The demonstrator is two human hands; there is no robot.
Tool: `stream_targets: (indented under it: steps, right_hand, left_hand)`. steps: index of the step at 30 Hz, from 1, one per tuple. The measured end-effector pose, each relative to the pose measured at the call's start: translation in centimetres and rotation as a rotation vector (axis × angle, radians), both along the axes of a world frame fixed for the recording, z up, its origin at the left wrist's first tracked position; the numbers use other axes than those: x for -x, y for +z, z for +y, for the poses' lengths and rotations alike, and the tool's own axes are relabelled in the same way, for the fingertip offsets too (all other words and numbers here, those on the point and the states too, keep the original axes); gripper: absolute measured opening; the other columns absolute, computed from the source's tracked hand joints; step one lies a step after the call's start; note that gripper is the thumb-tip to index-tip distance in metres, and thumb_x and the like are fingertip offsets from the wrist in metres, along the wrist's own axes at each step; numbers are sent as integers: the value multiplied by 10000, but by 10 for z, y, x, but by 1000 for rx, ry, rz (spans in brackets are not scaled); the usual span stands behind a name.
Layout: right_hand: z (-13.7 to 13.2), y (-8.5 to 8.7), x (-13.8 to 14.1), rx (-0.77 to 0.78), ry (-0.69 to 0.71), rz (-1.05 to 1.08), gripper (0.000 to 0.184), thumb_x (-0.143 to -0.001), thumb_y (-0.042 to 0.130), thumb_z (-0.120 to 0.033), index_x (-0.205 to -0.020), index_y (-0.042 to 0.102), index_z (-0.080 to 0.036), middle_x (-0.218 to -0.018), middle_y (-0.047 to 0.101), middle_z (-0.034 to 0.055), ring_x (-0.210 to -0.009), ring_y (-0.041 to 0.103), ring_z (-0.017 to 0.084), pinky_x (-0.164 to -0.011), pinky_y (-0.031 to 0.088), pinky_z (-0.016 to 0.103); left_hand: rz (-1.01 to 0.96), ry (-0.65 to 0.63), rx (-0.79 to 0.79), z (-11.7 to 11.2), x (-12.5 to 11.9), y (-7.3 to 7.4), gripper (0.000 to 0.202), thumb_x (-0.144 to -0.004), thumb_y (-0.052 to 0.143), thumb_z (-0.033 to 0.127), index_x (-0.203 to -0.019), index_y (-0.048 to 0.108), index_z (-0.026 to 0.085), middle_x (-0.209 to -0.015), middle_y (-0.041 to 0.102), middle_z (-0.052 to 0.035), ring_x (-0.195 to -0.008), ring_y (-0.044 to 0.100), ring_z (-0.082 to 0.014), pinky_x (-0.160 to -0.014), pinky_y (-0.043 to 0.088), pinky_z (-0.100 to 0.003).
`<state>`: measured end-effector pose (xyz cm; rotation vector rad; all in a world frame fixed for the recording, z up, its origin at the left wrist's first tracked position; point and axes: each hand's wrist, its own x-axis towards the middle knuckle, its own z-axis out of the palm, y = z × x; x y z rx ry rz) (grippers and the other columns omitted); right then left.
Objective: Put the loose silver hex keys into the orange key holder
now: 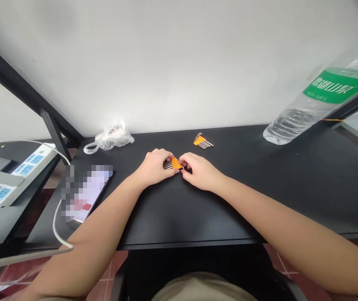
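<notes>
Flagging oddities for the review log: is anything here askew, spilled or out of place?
Nothing spilled or damaged. Both hands hold one orange hex key set; a second set lies behind. The water bottle only looks tilted, probably from the lens.

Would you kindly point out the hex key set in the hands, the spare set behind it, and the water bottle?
hex key set in the hands (175, 163), head view, orange holder.
spare hex key set (199, 141), head view, orange holder.
water bottle (292, 123), head view, clear lower body.

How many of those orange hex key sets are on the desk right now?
2: one orange-holdered set of metal hex keys held between both hands at mid-desk, another lying just behind them. None looks hidden.
</notes>
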<state>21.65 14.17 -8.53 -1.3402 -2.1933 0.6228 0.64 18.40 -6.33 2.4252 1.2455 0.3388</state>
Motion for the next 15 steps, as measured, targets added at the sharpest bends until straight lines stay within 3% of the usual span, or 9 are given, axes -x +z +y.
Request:
stream_targets:
  steps: [2,5,9,12,15]
  right_hand:
    - [2,-2,-1,-2,-7,-25,105,-854,569,-168,-927,520,-226,-899,619,25,-762,553,184,-682,402,309]
    - [4,-4,-6,15,-38,-57,126,-840,559,-142,-913,507,-231,-825,595,4,-698,530,173,-642,376,303]
    - [2,10,-12,31,-117,-89,110,-842,599,-154,-915,554,-222,-880,612,33,-718,536,180,-635,378,311]
    - [-26,42,-11,63,-88,141,51,-858,654,-209,-878,607,-212,-937,616,51,-721,528,166,-651,413,314]
    - [-95,81,-13,334,262,673,145,-924,673,-344,-893,659,-203,-912,619,52,-733,568,153,-645,464,293]
  left_hand:
    - [23,8,-34,-4,0,8,360,-844,699,470,-1134,683,256,-1125,686,-56,-1062,609,-277,-943,490,-424]
    - [62,105,-194,-14,14,31,419,-867,662,427,-1246,648,249,-1258,656,-91,-1172,584,-314,-1001,490,-446]
    - [181,340,-373,-33,71,58,515,-876,630,486,-1332,584,252,-1328,626,-109,-1283,540,-357,-1105,429,-490]
    - [414,554,-237,-47,130,53,748,-812,644,620,-1437,496,237,-1400,573,-175,-1239,553,-447,-1000,474,-548]
    - [566,671,-75,-51,178,34,915,-763,617,739,-1512,408,256,-1443,536,-216,-1226,556,-492,-960,470,-552]
